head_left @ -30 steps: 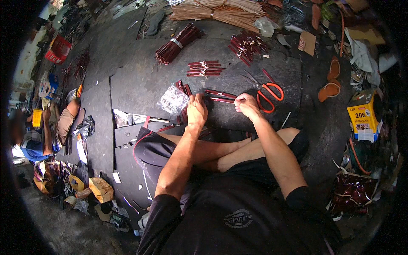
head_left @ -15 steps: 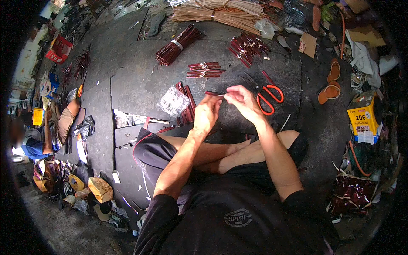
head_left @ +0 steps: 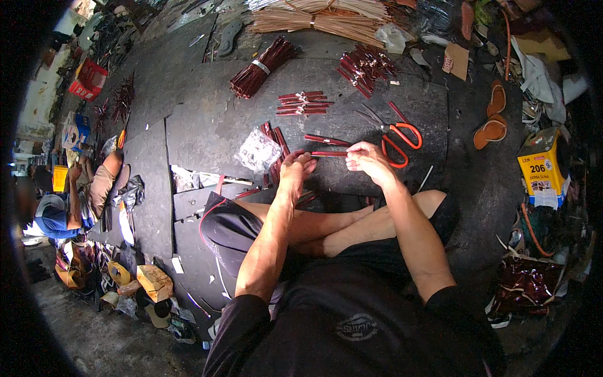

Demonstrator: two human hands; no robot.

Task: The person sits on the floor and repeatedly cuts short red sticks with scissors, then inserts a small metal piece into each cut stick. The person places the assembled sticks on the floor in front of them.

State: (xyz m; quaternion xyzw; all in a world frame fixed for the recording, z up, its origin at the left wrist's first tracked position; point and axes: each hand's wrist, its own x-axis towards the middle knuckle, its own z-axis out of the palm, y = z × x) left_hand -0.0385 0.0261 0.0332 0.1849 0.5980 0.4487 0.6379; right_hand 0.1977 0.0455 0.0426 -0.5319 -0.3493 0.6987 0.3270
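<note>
A narrow glossy dark red strip (head_left: 330, 154) spans the gap between my hands, low over the black board. My left hand (head_left: 297, 168) pinches its left end, and my right hand (head_left: 369, 162) has its fingers closed at the right end. Just beyond lies another dark red strip (head_left: 323, 139). Left of my left hand are longer red strips (head_left: 275, 146) beside a clear plastic bag (head_left: 258, 149) of small pieces. Scissors with orange handles (head_left: 402, 137) lie past my right hand, blades pointing away left. Farther off is a row of red strips with shiny metal bits (head_left: 304, 103).
A banded bundle of dark red strips (head_left: 262, 67) and a pile of metal-fitted strips (head_left: 365, 69) lie farther back, before tan sticks (head_left: 320, 24). Brown sandals (head_left: 491, 131) and a yellow can (head_left: 544, 168) stand right. Another person (head_left: 59, 210) sits far left.
A red strip that was between my fingers now lies on the board. My hands have come lower and nearer, and hold a strip stretched between them.
</note>
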